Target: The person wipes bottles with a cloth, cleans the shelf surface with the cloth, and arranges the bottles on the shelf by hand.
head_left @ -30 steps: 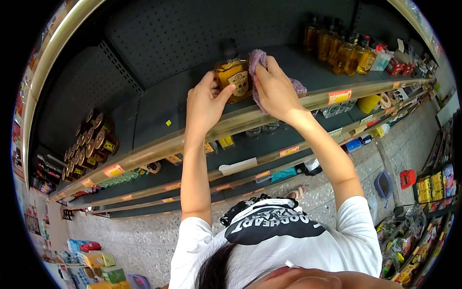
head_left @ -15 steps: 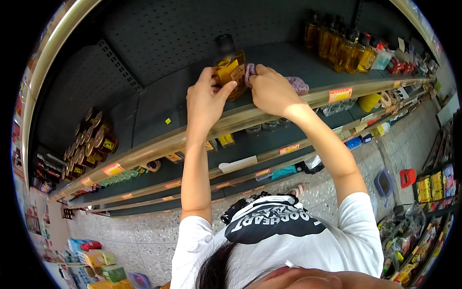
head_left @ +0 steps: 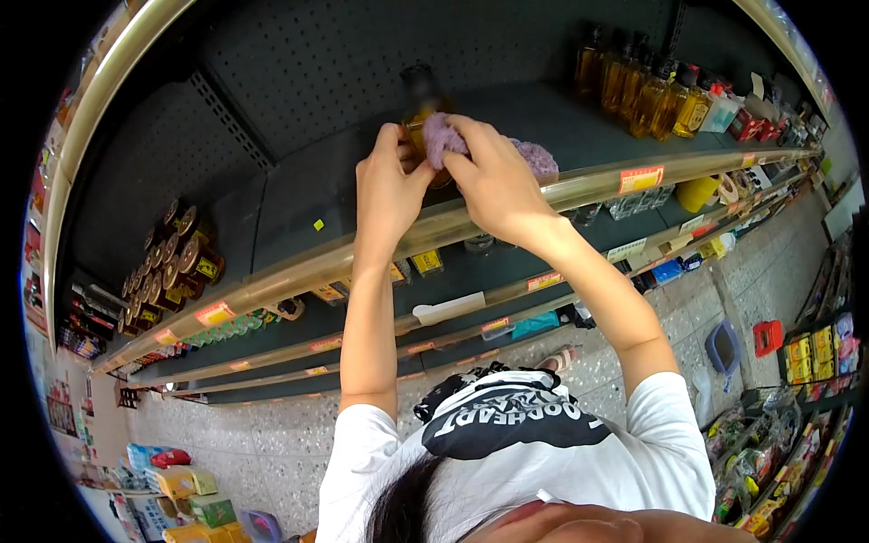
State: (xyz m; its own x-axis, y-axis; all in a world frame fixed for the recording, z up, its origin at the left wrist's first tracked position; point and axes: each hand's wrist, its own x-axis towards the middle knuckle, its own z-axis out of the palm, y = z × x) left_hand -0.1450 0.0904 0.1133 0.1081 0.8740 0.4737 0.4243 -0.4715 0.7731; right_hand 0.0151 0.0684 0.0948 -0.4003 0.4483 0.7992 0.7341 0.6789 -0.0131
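Observation:
A bottle of amber liquid with a dark cap [head_left: 419, 86] stands on the dark upper shelf, its front largely covered by my hands. My left hand [head_left: 391, 185] grips the bottle's left side with fingers and thumb. In my right hand [head_left: 496, 176] is a bunched purple cloth [head_left: 444, 138], pressed against the front and right side of the bottle. Part of the cloth trails out to the right behind my hand, over the shelf.
Several similar amber bottles [head_left: 647, 95] stand at the shelf's right, with small boxes [head_left: 744, 125] beyond. Dark lidded jars [head_left: 195, 258] cluster at the left. A clear rail with price tags [head_left: 641, 179] runs along the front edge. A yellow sticker [head_left: 318, 224] lies on the shelf.
The cloth in my right hand has moved left from the bottle's right edge onto its front, covering the label. My left hand stays on the bottle, which has barely shifted.

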